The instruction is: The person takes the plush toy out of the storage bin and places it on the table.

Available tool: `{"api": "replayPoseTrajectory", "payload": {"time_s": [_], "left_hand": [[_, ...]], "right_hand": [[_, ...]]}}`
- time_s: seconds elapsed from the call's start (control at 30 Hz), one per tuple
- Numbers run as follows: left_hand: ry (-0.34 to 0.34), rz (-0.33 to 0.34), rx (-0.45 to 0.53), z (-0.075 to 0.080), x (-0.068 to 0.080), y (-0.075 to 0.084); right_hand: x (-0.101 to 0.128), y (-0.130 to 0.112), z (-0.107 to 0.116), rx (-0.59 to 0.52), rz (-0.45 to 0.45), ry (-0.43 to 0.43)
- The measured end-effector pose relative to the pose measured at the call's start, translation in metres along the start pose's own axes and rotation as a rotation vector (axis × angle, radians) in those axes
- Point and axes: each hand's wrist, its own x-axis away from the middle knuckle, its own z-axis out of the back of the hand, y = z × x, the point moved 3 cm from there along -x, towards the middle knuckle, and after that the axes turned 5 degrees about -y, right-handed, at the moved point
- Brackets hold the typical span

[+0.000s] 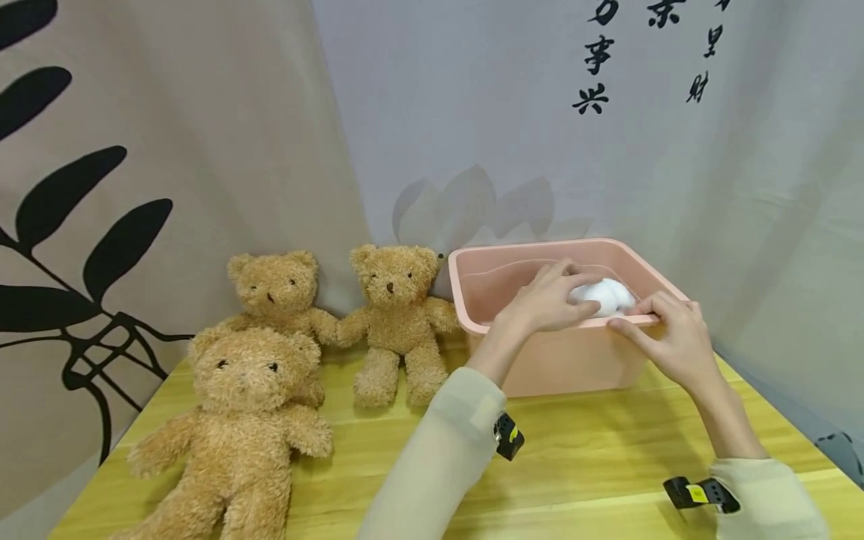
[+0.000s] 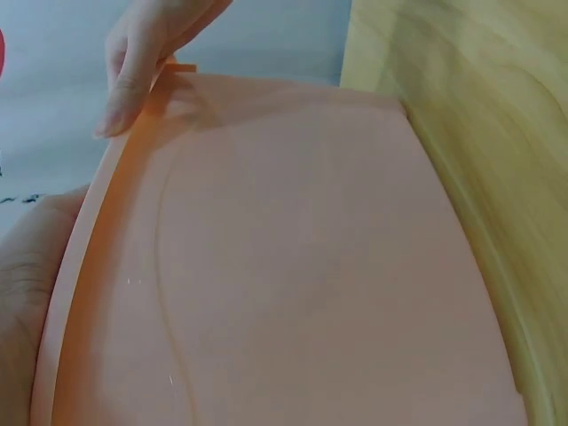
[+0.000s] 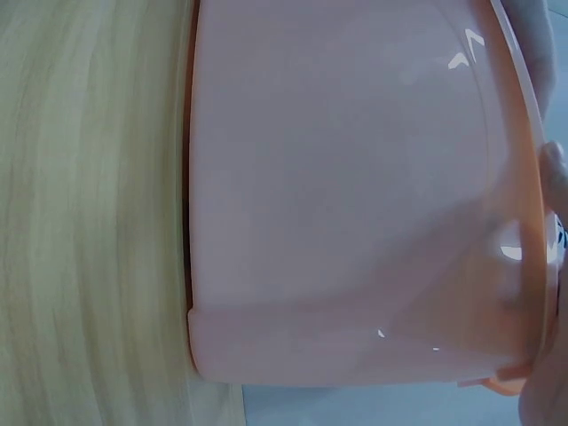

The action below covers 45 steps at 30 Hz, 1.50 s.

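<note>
A white fluffy ball [image 1: 609, 297] shows inside the pink plastic bin [image 1: 574, 364], near its front right corner. My left hand [image 1: 548, 300] reaches over the front rim, its thumb and fingers around the left side of the white ball. At the right front corner my right hand [image 1: 675, 341] grips the rim, thumb outside and fingers over the edge by the ball. In the left wrist view the bin's wall [image 2: 311, 248] fills the middle, with the right hand [image 2: 146, 58] on the rim at the top. The ball's lower part is hidden behind the front wall.
Three tan teddy bears stand at the left: a larger-looking front bear [image 1: 239, 427], a back bear [image 1: 277, 289] and a middle bear [image 1: 397, 315] beside the bin. The wooden table [image 1: 574, 465] runs up to a printed cloth backdrop [image 1: 432, 97].
</note>
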Motion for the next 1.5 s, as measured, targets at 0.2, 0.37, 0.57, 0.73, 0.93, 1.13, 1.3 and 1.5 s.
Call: {"api": "replayPoseTrajectory", "payload": {"time_s": [0.2, 0.37, 0.57, 0.73, 0.93, 1.13, 1.3, 1.5], "left_hand": [[0.032, 0.213, 0.142, -0.003, 0.005, -0.004], [0.042, 0.222, 0.269, -0.003, 0.007, -0.010], [0.058, 0.132, 0.250, 0.002, 0.006, -0.009], [0.175, 0.055, 0.127, 0.009, 0.006, -0.005], [0.447, 0.029, 0.184, 0.019, 0.018, -0.002], [0.808, -0.144, 0.408, 0.027, 0.035, -0.004], [0.932, -0.268, 0.476, 0.028, 0.048, -0.007], [1.081, -0.320, 0.484, 0.032, 0.070, -0.015]], "right_hand": [[0.001, 0.001, 0.000, 0.012, 0.006, -0.003], [0.001, 0.000, -0.002, 0.015, 0.009, -0.003], [-0.001, -0.002, 0.000, 0.008, 0.012, -0.001], [-0.002, -0.002, 0.003, 0.008, 0.011, 0.003], [-0.001, -0.002, 0.003, 0.007, 0.012, 0.017], [-0.002, -0.002, -0.001, -0.012, 0.018, 0.018], [-0.001, -0.003, -0.001, -0.005, 0.015, 0.017], [-0.001, -0.004, -0.001, 0.001, 0.016, 0.006]]}}
